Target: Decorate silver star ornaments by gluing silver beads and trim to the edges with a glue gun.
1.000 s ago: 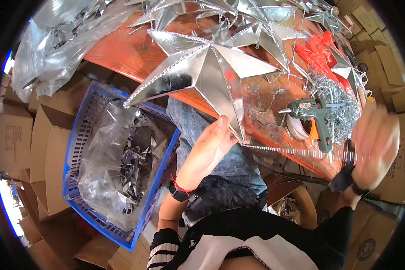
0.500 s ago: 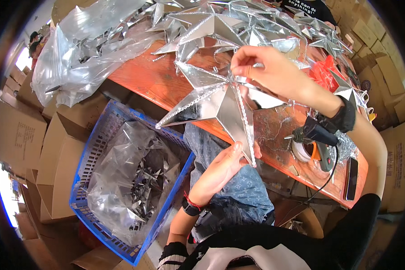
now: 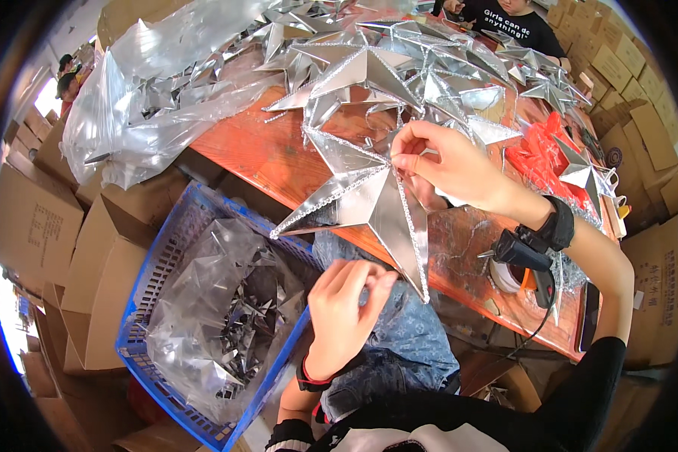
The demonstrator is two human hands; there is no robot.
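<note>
A large silver foil star [image 3: 369,200] with glitter-trimmed edges hangs over the near edge of the orange table [image 3: 279,162]. My right hand [image 3: 448,169] pinches the star at its upper right, near the centre ridge. My left hand [image 3: 346,313] sits below the star's lower point, fingers curled, touching or nearly touching the tip; whether it grips it I cannot tell. A black band is on each wrist.
Many finished silver stars [image 3: 399,68] cover the table's far side. A glue gun [image 3: 531,260] lies at the right beside a phone [image 3: 589,316]. A blue crate [image 3: 181,248] with bagged stars stands at left among cardboard boxes [image 3: 45,218]. A person [image 3: 505,19] sits opposite.
My right hand came from the far right edge onto the star's upper part. The star has tilted and shifted, and my left hand slid down to its lower point.
</note>
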